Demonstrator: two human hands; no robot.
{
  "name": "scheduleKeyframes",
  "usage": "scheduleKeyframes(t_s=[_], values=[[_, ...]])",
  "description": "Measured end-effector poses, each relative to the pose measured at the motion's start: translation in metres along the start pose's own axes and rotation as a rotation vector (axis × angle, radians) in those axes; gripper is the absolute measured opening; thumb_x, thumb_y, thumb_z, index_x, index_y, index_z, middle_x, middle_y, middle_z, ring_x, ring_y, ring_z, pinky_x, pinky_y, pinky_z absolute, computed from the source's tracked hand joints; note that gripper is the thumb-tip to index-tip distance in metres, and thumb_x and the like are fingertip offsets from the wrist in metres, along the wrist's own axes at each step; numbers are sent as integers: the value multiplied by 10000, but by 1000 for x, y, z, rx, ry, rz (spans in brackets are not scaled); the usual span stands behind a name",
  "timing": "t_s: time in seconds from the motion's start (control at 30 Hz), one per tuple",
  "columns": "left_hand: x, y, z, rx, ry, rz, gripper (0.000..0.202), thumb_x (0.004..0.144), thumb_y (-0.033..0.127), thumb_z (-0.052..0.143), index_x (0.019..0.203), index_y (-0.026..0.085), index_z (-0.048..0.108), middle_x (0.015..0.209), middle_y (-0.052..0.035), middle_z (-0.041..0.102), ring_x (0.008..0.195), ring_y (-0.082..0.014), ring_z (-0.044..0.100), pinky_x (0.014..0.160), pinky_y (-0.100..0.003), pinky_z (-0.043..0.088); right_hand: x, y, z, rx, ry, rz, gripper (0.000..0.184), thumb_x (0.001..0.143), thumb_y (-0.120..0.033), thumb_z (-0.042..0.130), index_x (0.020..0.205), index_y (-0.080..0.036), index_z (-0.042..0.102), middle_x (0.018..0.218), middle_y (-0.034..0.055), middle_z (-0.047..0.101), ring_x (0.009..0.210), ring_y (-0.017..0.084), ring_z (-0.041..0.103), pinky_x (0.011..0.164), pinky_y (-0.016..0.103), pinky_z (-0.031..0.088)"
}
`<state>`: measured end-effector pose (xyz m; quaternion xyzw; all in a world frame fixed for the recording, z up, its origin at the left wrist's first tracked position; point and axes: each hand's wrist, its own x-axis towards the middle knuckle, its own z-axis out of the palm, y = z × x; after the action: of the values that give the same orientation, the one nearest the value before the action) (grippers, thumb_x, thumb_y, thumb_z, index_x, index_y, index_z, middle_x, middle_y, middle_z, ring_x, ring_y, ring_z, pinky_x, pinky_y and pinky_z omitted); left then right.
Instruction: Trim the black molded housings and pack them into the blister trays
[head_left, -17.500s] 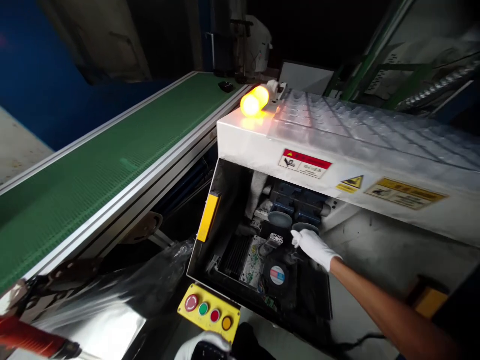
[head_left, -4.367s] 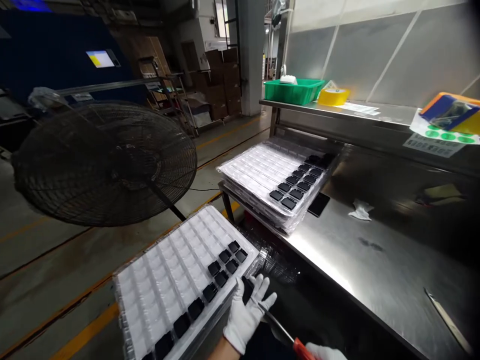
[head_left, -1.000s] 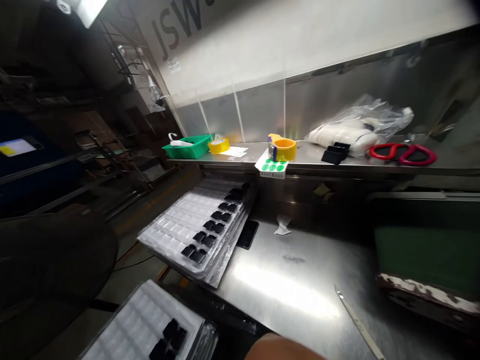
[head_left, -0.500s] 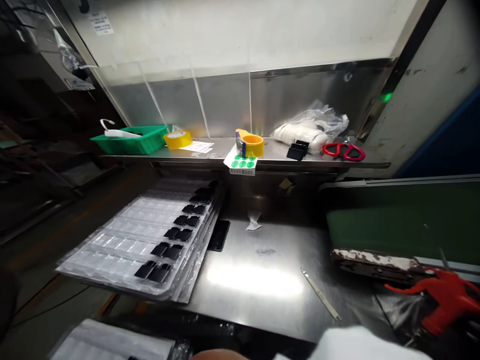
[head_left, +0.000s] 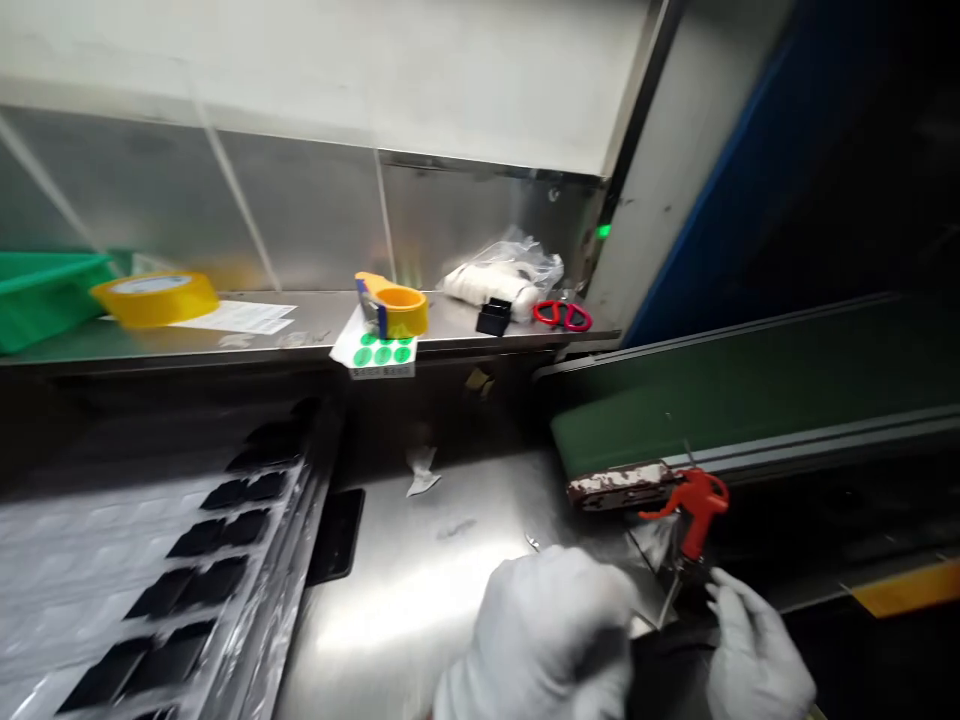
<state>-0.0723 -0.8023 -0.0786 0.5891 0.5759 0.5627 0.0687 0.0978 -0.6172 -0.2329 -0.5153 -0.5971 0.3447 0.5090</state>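
My left hand [head_left: 544, 635], in a white glove, hovers low over the right part of the steel table [head_left: 405, 610]. It is blurred and its fingers do not show clearly. My right hand [head_left: 757, 650], also gloved, has its fingers apart and holds nothing. It is just below a red air gun [head_left: 694, 505] whose thin metal nozzle points down towards it. The air gun sits at the table's right edge, by the worn end [head_left: 622, 485] of a green conveyor belt [head_left: 750, 400].
A stack of clear blister trays [head_left: 67, 560] with several black parts [head_left: 210, 535] is at left, a flat black slab [head_left: 336, 535] beside it. The shelf behind holds a green bin [head_left: 37, 295], yellow tape [head_left: 154, 297], a tape dispenser [head_left: 394, 308], green stickers [head_left: 379, 352], a plastic bag [head_left: 502, 278] and red scissors [head_left: 562, 316].
The view has swung right and down. Both gloved hands have come up into view by the air gun, and the left hand now covers the spot where a thin metal strip lay.
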Motion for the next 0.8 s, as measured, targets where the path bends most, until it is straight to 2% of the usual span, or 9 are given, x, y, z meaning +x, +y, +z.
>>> scheduleKeyframes(t_s=[0.13,0.2,0.3,0.37,0.43,0.5,0.57,0.67,0.8], values=[[10,-24,-1,-51,-6,61,148,801,98,493,772,224,420,626,39,502,574,-98,454,559,-236,336,-24,-42,12,234,-229,-74,261,808,-408,679,969,-206,716,1032,77,685,855,224,668,819,364,557],[3,-28,-1,-85,-47,21,148,784,84,514,785,222,461,654,24,527,600,-110,475,584,-242,358,-40,-69,17,379,-396,-122,329,808,-452,689,1053,-236,728,1020,79,701,834,218,684,777,325,577],[-6,-30,4,-321,-68,-198,99,824,161,574,730,189,558,668,-4,540,604,-118,482,586,-243,389,-59,-104,29,506,-597,-131,511,749,-581,697,1158,-274,707,1036,98,720,905,263,688,814,348,586],[-9,-32,8,-492,16,-451,193,801,244,646,632,161,602,624,-13,540,583,-124,477,576,-252,406,-69,-116,41,484,-673,-117,375,721,-507,757,1028,-292,765,993,85,735,915,256,692,799,311,590],[-11,-35,13,-589,150,-718,174,715,216,709,570,145,644,598,-16,570,599,-139,506,605,-264,433,-76,-119,52,459,-704,-28,273,703,-450,791,920,-284,793,962,81,748,902,252,698,795,303,591],[-15,-39,15,-634,262,-947,64,620,126,723,569,148,691,594,-6,610,627,-156,549,634,-270,458,-82,-115,61,464,-744,162,384,647,-512,810,946,-271,789,980,94,758,927,279,701,822,334,590],[-20,-45,15,-646,321,-1084,99,544,72,714,599,152,731,589,2,639,639,-179,585,633,-285,477,-86,-110,66,447,-802,368,483,562,-539,846,955,-264,787,987,96,768,932,303,707,820,343,594],[-30,-54,14,-650,373,-1159,174,489,51,723,634,140,757,576,1,656,628,-195,607,618,-300,495,-86,-104,71,413,-901,517,489,490,-473,895,912,-246,796,956,91,775,885,311,718,773,344,607],[-36,-66,17,-673,396,-1173,120,499,97,748,615,128,751,617,-20,683,626,-184,613,649,-307,513,-84,-90,82,358,-917,402,385,519,-438,884,822,-214,807,854,96,773,825,303,715,720,347,603]])
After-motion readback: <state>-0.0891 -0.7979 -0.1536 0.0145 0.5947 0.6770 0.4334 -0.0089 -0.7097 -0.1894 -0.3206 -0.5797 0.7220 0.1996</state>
